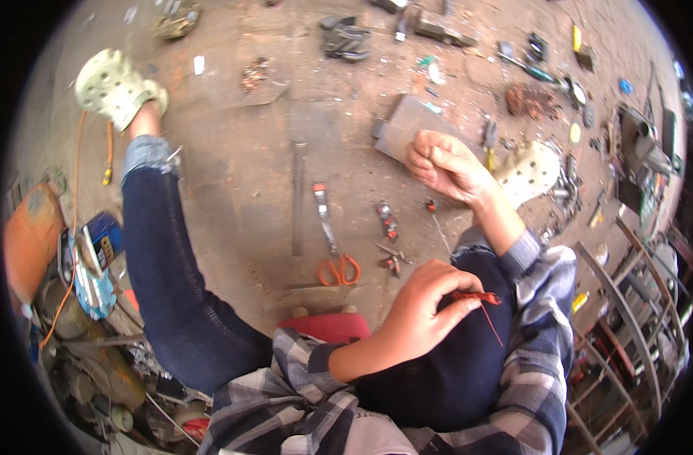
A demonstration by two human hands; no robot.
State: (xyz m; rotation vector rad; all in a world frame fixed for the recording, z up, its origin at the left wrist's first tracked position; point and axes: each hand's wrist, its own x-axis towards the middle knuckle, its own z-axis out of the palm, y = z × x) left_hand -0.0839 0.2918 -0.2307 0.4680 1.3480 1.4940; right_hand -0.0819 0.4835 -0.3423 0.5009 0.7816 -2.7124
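Observation:
My left hand is over my right thigh, its thumb and fingers closed on a small bundle of thin red wire or thread. One fine strand hangs from the bundle. Farther off, above a dark flat metal plate, my right hand is curled with thumb against fingers; whatever it pinches is hidden. On the ground between my legs lie orange-handled scissors, a long flat metal bar and a small red-and-black item. A thin rod with a red end lies nearer my right foot.
A red low seat is beneath me. Metal racks and scrap parts crowd the right. A blue container, an orange rounded object and an orange cord are at the left. Tools, dark gloves and debris lie ahead.

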